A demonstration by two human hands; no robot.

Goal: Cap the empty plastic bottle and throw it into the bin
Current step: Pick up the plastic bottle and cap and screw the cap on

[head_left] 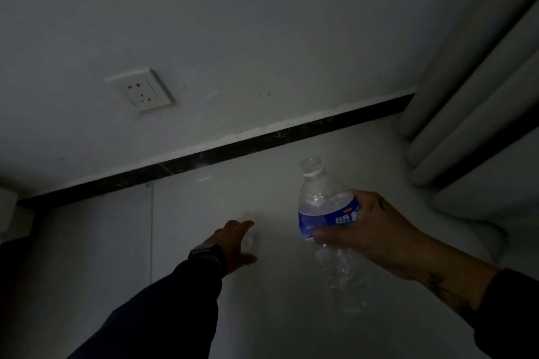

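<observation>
A clear empty plastic bottle (322, 204) with a blue label is held upright around its middle by my right hand (370, 230); its neck is uncapped. A small white cap (248, 241) lies on the pale floor to the left of the bottle. My left hand (233, 245), with a dark watch on the wrist, reaches down over the cap with fingers spread, right at it; I cannot tell whether they touch it. No bin is in view.
The scene is dim. A white wall with a socket (141, 93) meets the floor at a dark skirting strip (221, 151). Pale curtain folds (472, 114) hang at the right. A dark object (11, 213) sits at the left edge.
</observation>
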